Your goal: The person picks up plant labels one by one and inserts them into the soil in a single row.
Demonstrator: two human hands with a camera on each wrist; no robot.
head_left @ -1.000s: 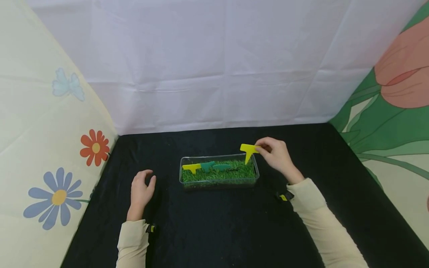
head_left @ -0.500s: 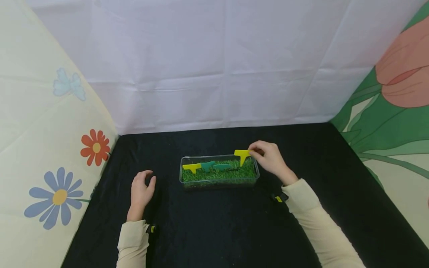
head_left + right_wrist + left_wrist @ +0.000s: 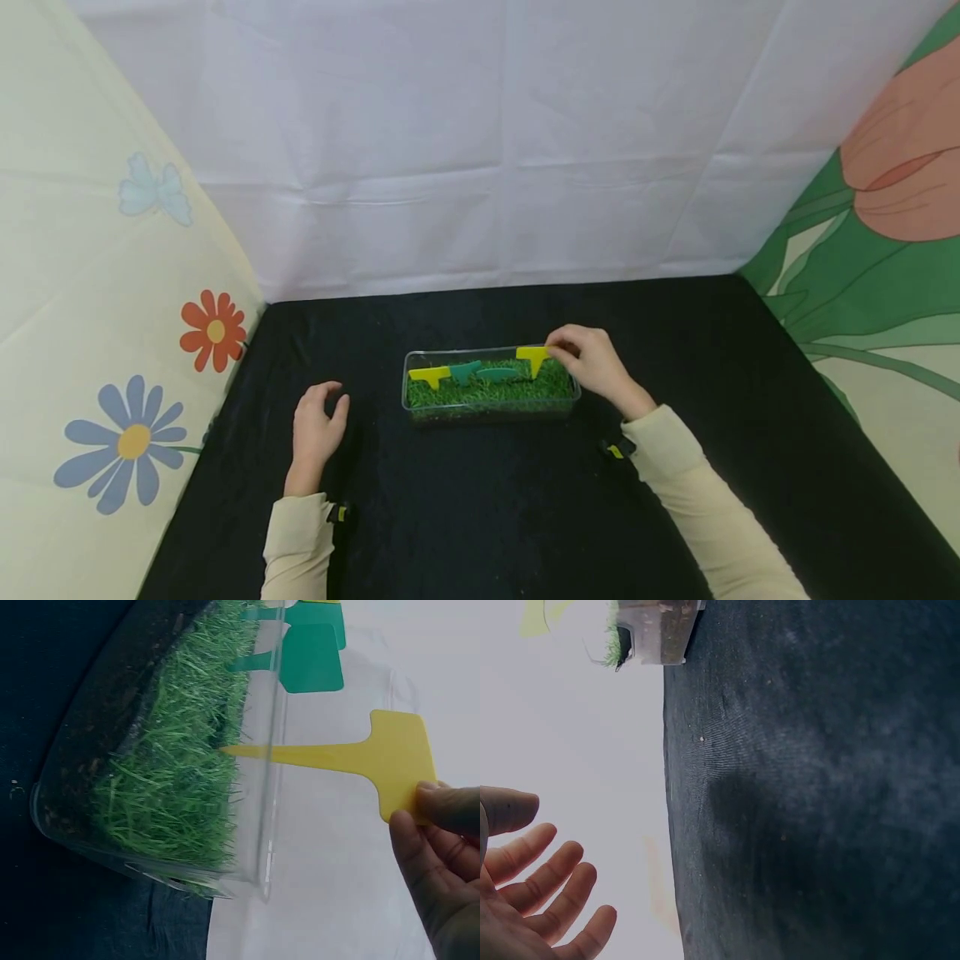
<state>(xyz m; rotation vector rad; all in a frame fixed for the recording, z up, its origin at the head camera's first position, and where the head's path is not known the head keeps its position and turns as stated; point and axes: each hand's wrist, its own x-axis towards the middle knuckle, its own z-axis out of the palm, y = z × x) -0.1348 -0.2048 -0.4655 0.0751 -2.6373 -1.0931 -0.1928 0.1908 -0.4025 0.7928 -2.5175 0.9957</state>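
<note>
My right hand (image 3: 592,362) pinches one end of a yellow T-shaped plant label (image 3: 397,765) between thumb and fingers. In the right wrist view the label's pointed tip meets the top of the grass (image 3: 172,780), inside the clear plastic tub (image 3: 491,408). Two green plant labels (image 3: 311,660) stand in the grass beside it, and another yellow label (image 3: 429,375) stands at the tub's left end. My left hand (image 3: 317,423) is left of the tub, holding nothing, its fingers relaxed and apart in the left wrist view.
A black cloth (image 3: 465,517) covers the table under the tub. White fabric (image 3: 495,167) hangs behind it. Printed panels with flowers (image 3: 133,442) flank both sides.
My right hand has moved left and down with the yellow plant label, bringing its tip from above the tub's right end to the grass. The left hand stays still.
</note>
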